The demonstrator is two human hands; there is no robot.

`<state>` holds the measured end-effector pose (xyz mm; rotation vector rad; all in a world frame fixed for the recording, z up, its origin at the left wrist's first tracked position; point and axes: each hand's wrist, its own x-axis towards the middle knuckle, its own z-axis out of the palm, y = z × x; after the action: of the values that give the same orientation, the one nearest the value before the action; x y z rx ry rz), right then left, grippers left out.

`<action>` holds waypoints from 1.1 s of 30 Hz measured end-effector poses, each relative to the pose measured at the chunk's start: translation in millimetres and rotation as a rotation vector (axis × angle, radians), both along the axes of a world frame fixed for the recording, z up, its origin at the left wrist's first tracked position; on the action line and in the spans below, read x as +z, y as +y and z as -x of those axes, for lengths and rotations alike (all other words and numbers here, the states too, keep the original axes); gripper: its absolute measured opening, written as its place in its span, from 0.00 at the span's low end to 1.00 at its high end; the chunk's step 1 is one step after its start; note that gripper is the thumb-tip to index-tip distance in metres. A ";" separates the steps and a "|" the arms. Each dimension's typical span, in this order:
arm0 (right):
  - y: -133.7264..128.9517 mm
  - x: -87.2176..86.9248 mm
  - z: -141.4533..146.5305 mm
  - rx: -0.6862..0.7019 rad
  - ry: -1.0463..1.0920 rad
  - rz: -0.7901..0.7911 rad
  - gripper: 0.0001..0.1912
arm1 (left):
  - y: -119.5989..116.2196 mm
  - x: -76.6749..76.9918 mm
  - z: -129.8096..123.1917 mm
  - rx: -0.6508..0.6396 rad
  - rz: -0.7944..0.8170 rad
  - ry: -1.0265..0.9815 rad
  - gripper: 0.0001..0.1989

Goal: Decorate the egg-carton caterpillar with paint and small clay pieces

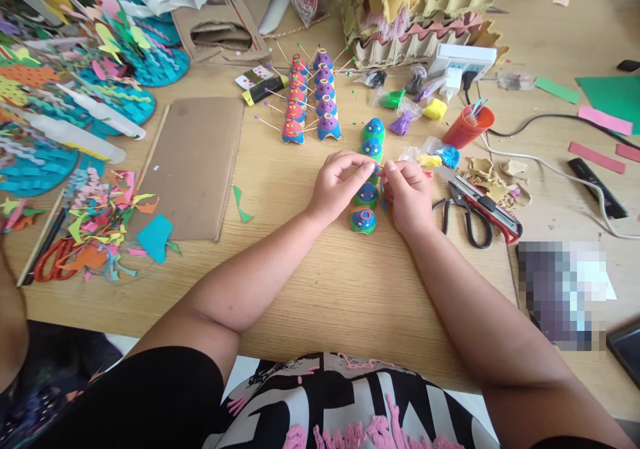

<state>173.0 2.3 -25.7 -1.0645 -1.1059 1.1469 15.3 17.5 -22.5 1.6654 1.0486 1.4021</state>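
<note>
My left hand and my right hand meet fingertip to fingertip, both pinched closed. Between them is a tiny thin strand, too small to name. Under and around my hands runs a row of blue-and-green clay figures; the nearest clay figure carries a red ring and small yellow dots. My hands partly cover the middle of this row. Farther back stand two rows of painted egg-carton figures, a red row and a purple row, with ball-tipped sticks poking out of them.
Scissors and a red utility knife lie right of my hand, by an orange cup and bagged clay. Cardboard and paper scraps lie left. Egg trays and a power strip stand behind.
</note>
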 end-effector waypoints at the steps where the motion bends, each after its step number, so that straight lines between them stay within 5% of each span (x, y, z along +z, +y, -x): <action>1: -0.2 0.3 0.3 0.004 -0.010 -0.002 0.28 | -0.4 0.6 0.1 -0.002 -0.012 0.014 0.16; 33: 0.2 -0.4 -0.4 0.041 0.050 -0.015 0.26 | 3.3 -6.4 0.4 -0.022 0.054 -0.110 0.18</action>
<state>173.4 2.5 -26.1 -1.0009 -1.1000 1.1901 14.9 20.8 -28.8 1.5389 0.9942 1.4216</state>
